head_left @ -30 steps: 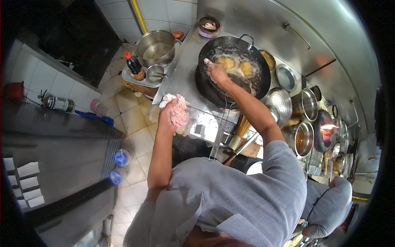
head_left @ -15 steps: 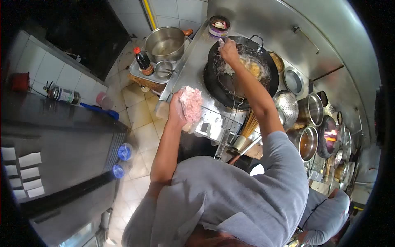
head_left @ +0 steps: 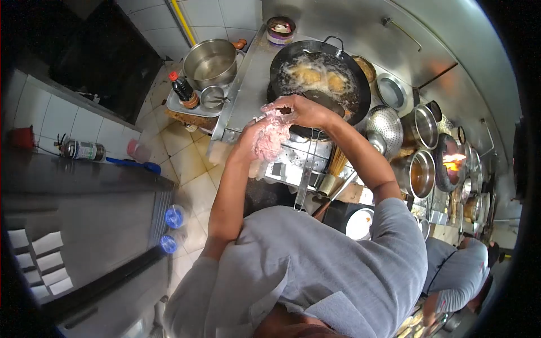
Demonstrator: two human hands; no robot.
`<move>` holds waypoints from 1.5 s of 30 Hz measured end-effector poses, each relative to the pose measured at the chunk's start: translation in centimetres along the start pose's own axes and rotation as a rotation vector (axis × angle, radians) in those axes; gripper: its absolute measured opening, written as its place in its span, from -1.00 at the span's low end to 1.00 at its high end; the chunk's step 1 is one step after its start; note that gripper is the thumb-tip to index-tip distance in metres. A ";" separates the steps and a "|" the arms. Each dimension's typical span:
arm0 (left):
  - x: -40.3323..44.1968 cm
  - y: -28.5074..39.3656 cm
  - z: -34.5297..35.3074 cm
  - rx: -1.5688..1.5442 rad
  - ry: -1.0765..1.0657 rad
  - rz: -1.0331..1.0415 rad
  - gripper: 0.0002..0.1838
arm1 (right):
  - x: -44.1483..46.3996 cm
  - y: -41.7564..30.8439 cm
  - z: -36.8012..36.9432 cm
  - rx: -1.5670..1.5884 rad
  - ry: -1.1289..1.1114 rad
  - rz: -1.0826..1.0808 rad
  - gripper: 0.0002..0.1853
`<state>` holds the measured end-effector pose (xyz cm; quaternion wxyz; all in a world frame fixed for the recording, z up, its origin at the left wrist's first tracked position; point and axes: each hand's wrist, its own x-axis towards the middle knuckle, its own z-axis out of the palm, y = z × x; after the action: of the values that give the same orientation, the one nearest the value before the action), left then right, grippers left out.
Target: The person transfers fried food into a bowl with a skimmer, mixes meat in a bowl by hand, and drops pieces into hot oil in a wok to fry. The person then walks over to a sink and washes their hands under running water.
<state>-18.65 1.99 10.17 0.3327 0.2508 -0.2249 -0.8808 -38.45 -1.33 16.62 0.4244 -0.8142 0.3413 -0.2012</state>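
Observation:
A lump of pale pink raw minced meat (head_left: pixel 271 142) rests in my left hand (head_left: pixel 248 142), whose fingers cup it from the left and below. My right hand (head_left: pixel 307 111) is at the top of the lump, its fingers bent and pinching into the meat. Just beyond the hands sits a black wok (head_left: pixel 362 93) of bubbling oil. Two golden pieces of frying food (head_left: pixel 307 76) float in it. A long-handled wire strainer (head_left: pixel 307 174) hangs over the wok's near edge, its handle pointing toward me.
A perforated ladle (head_left: pixel 385 127), steel pots (head_left: pixel 421 174) and a flaming burner (head_left: pixel 452 161) line the right side. Left of the stove stand a large pot (head_left: pixel 209 63) and a sauce bottle (head_left: pixel 183 90). A co-worker (head_left: pixel 459 267) bends at the lower right. A bamboo brush (head_left: pixel 337 163) lies nearby.
My right hand has come back from over the wok to the meat in my left hand. A second frying piece now shows in the oil. The view has shifted slightly.

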 end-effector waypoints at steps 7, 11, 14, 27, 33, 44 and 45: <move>-0.2 0.2 0.5 -0.018 -0.028 -0.117 -0.60 | -0.2 -1.1 0.1 0.012 0.031 0.164 -0.71; -0.8 0.3 0.7 -0.075 0.016 -0.065 -0.57 | -0.3 -0.1 0.9 0.670 0.147 0.318 -0.80; -1.2 0.5 0.7 -0.140 0.000 -0.052 -0.53 | -0.4 -0.4 1.3 1.027 0.222 0.425 -0.82; -1.8 0.6 1.6 -0.182 0.032 0.113 -0.54 | -0.1 -0.9 1.9 1.059 0.253 0.329 -0.84; -1.2 0.9 -0.4 -0.284 0.097 0.169 -0.61 | -0.6 -3.8 2.6 0.515 0.314 0.211 -0.73; -1.4 -0.1 0.7 -0.199 0.100 0.148 -0.67 | -1.3 -0.8 3.6 0.131 0.285 0.189 -0.77; -1.7 0.2 1.1 -0.245 0.113 0.129 -0.67 | -1.2 -0.4 3.5 0.540 0.265 0.269 -0.83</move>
<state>-18.08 3.27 11.64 0.4288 0.2426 -0.1124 -0.8629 -36.91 1.67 14.94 0.5997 -0.5866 0.4324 -0.3305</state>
